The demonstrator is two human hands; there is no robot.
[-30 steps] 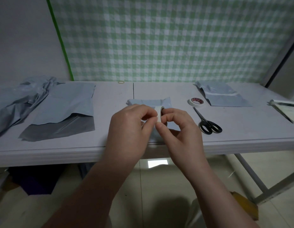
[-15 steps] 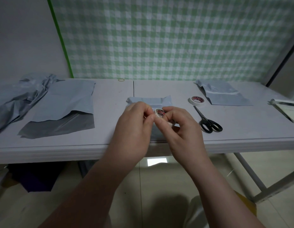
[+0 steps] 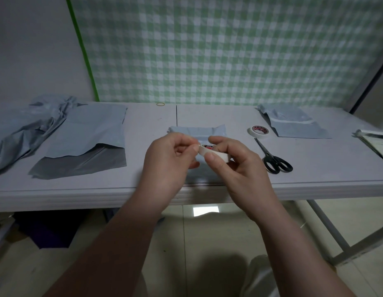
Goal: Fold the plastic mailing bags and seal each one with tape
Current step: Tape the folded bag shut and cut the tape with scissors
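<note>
- Gripping a small tape roll (image 3: 214,153) in the right hand (image 3: 239,168), thumb and fingers curled round it, just above the near part of the folded bag (image 3: 197,132).
- Pinching narrowly at the roll's edge with the left hand (image 3: 167,161); hard to tell whether a loose end is actually caught.
- Could tear off a thin sliver instead of a full-width strip, from picking at one corner only.
- Might lose the end back onto the roll if the pinch slips.
- Could let a peeled strip curl and stick to itself or to the fingers before reaching the folded bag.
- May find the folded bag sprung open, with neither hand pressing on it.
- Would need a freed hand for the scissors (image 3: 274,159), right of the folded bag, risking a dropped strip.
</note>
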